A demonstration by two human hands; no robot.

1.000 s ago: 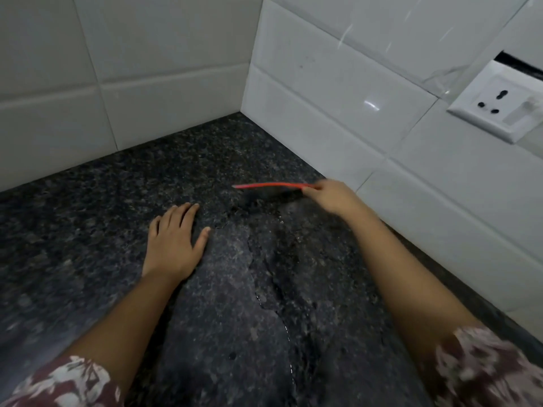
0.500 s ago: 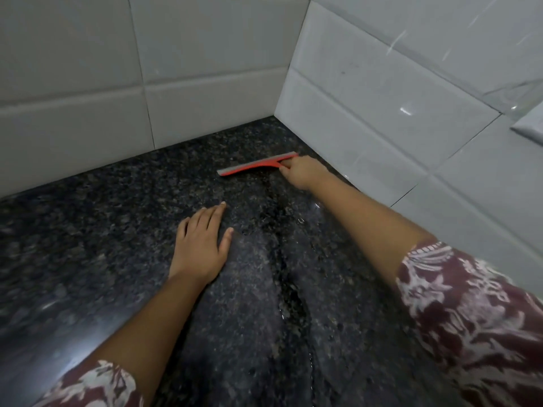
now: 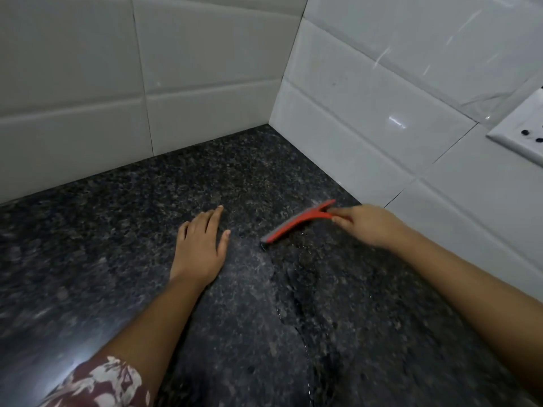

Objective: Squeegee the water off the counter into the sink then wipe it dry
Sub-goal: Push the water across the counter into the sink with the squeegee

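Observation:
A red squeegee (image 3: pixel 296 223) lies with its blade on the dark speckled granite counter (image 3: pixel 117 230), slanted from lower left to upper right near the right wall. My right hand (image 3: pixel 367 226) is closed on its handle. A film of water (image 3: pixel 296 292) with a wavy edge spreads on the counter just in front of the blade and runs toward me. My left hand (image 3: pixel 201 245) rests flat on the counter to the left of the squeegee, fingers together, holding nothing. No sink and no cloth are in view.
White tiled walls meet in a corner (image 3: pixel 273 124) behind the counter. A white power socket (image 3: pixel 520 136) is set in the right wall, above my right arm. Patterned sleeves show at the bottom left.
My right hand has pulled the squeegee from near the corner back toward me and to the right, turning the blade more slanted. My left hand stays flat on the counter.

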